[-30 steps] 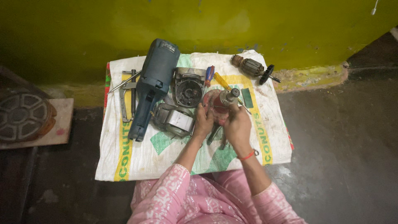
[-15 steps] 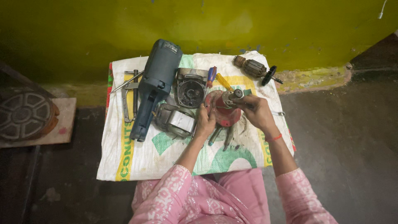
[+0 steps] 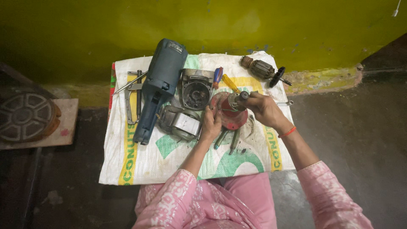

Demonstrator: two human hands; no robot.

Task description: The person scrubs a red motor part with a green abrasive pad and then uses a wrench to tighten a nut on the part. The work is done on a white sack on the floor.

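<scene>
Since the earlier view, the right hand (image 3: 263, 109) has shifted from 6 o'clock to 3 o'clock of the red part (image 3: 229, 112), now pinching its shaft (image 3: 237, 99), while the left hand (image 3: 210, 124) grips the rim at 9 o'clock, on the sack (image 3: 140, 161).

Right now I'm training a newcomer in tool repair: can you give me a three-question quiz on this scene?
1. True or false: both hands touch the red disc part.
2. What lies nearest the wall on the sack's right: (a) armature, (b) blue housing, (c) puller?
3. Which hand grips the part's shaft?

Key: 1 true; 2 a; 3 right hand, while the left hand steadies the rim.
</scene>
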